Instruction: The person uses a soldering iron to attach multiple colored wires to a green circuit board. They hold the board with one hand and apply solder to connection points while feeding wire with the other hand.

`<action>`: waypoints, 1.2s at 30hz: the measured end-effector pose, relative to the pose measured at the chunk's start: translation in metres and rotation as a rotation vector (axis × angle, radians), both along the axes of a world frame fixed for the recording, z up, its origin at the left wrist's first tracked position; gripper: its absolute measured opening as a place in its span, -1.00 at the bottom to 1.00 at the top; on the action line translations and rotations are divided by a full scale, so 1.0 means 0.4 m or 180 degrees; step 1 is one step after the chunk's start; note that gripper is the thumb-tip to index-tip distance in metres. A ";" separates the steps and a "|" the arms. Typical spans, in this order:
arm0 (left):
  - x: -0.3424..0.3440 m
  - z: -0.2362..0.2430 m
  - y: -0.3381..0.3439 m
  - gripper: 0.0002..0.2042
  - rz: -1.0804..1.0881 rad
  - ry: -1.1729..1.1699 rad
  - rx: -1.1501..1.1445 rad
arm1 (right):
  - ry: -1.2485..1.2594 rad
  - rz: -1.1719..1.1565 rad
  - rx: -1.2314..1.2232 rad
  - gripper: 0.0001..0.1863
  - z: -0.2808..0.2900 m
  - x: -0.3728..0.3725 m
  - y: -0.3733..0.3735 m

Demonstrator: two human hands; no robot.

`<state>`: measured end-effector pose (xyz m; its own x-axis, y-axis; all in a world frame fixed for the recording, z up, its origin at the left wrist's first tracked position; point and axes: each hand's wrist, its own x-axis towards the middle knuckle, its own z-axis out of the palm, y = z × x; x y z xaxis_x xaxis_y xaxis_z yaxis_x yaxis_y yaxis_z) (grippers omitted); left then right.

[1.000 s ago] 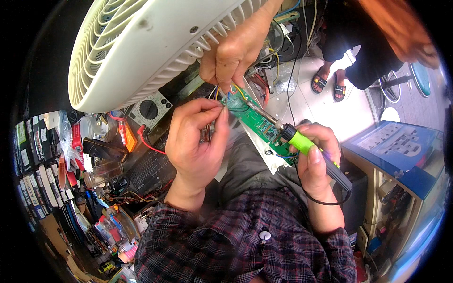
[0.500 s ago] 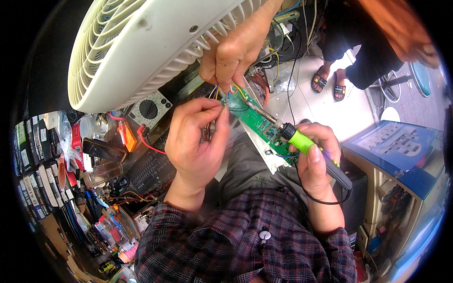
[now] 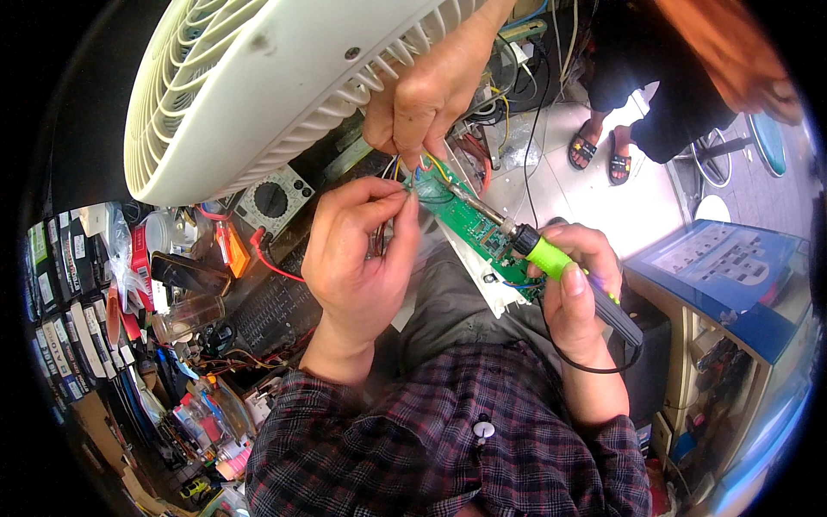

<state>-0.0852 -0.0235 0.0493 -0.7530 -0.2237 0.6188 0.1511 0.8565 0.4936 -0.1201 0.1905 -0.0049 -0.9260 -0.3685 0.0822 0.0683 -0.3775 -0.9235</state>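
Some wires reach the green board at centre; soldering looks unfinished: left hand pinching a thin strand, right hand gripping the iron.

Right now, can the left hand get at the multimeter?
Probably yes: the multimeter lies left of the left hand, its face uncovered, though the white fan crowds one side and the hand is busy pinching beside the circuit board.
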 end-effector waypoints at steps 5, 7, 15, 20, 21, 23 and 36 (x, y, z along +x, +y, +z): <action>-0.002 0.003 0.003 -0.79 -0.0006 0.0047 0.0014 | 0.0054 -0.0074 -0.0048 -0.55 -0.011 0.003 0.001; 0.000 0.004 0.003 -0.79 0.0002 0.0036 0.0016 | 0.0039 -0.0092 -0.0085 -0.55 -0.013 0.004 0.001; 0.012 0.006 0.010 -0.82 -0.0075 -0.0188 0.0218 | -0.0005 0.0001 -0.0047 -0.57 0.000 0.005 0.004; 0.000 0.002 0.004 -0.79 -0.0064 0.0012 0.0030 | 0.0105 -0.0078 -0.0066 -0.57 -0.009 0.003 0.001; 0.000 0.001 0.004 -0.78 -0.0061 0.0009 0.0033 | 0.0094 -0.0073 -0.0075 -0.57 -0.008 0.003 0.001; -0.001 0.001 0.004 -0.78 -0.0064 0.0006 0.0025 | 0.0071 -0.0061 -0.0095 -0.58 -0.006 0.002 -0.001; -0.002 0.005 0.006 -0.78 -0.0076 -0.0022 -0.0060 | 0.0051 -0.0041 0.0024 -0.56 -0.004 0.001 0.003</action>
<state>-0.0859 -0.0212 0.0514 -0.7622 -0.1940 0.6176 0.1682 0.8619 0.4783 -0.1196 0.1918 -0.0065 -0.9292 -0.3572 0.0944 0.0485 -0.3714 -0.9272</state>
